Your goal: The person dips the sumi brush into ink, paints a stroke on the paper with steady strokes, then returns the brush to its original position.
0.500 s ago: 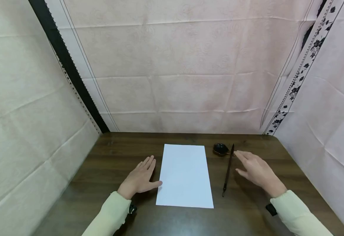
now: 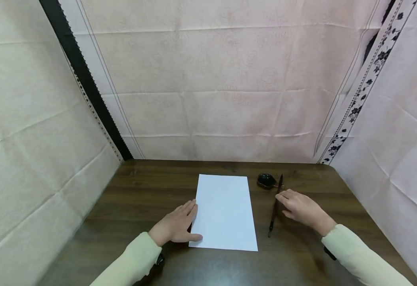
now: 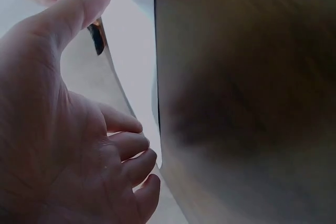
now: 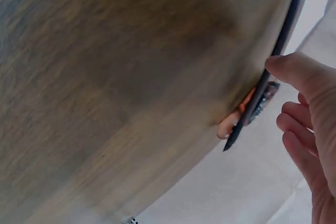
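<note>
A blank white sheet of paper [image 2: 224, 214] lies on the table in front. My left hand [image 2: 177, 224] rests at its left edge, fingers extended and thumb over the lower left corner; the left wrist view shows that spread thumb [image 3: 84, 11] too. To the right of the sheet lies a slim dark writing brush [image 2: 271, 222], its far end tapering to a point. My right hand [image 2: 304, 210] reaches over it, fingertips covering its middle. In the head view, the thumb stays a little apart from the shaft. The right wrist view shows the brush [image 4: 286, 32] overlapped by a digit's tip.
A small glossy black dish-like item [image 2: 266, 180] with a brownish-gold projection sits beside the brush's far end. Pale cloth [image 2: 212, 99] hangs behind the brown wooden table [image 2: 151, 174], and more cloth borders both sides.
My left hand has moved right and nearer, onto the paper's left edge. My right hand has moved left, its fingertips now over the brush's middle.
</note>
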Motion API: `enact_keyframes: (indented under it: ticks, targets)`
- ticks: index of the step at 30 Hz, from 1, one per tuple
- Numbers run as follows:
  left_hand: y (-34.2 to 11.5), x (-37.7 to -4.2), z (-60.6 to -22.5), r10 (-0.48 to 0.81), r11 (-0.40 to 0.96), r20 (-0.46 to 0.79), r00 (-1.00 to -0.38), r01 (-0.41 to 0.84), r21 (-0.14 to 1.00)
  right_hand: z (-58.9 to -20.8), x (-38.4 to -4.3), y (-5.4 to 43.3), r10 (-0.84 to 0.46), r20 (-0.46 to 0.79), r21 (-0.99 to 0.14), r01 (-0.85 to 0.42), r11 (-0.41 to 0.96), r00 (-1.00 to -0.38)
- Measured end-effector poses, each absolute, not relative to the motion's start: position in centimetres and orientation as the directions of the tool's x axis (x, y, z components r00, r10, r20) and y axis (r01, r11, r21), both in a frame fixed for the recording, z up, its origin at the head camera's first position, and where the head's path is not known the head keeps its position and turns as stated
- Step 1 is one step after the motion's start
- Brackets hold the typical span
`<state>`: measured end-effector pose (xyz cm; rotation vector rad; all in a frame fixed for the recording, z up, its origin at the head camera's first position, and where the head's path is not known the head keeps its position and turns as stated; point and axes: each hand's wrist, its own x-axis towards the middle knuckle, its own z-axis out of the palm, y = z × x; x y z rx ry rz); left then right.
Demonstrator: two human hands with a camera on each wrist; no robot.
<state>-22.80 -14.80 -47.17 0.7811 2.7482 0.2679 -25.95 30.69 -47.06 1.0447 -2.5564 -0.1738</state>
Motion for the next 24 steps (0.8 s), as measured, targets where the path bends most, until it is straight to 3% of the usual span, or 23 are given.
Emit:
enact_keyframes:
  ticks: [16,24]
  targets:
    - [-13.9,-22.4,-47.8,0.533,0.841,-0.226,-0.815,0.482,0.246,-49.0,-27.4,30.2,-0.807,0.313,0.433,-0.682,0.59,-0.5]
    - [-13.4,-22.7,-47.9,0.525,0.844,-0.227,-0.82,0.468,0.262,-48.9,-27.2,29.9,-0.826,0.257,0.499,-0.663,0.558,-0.502]
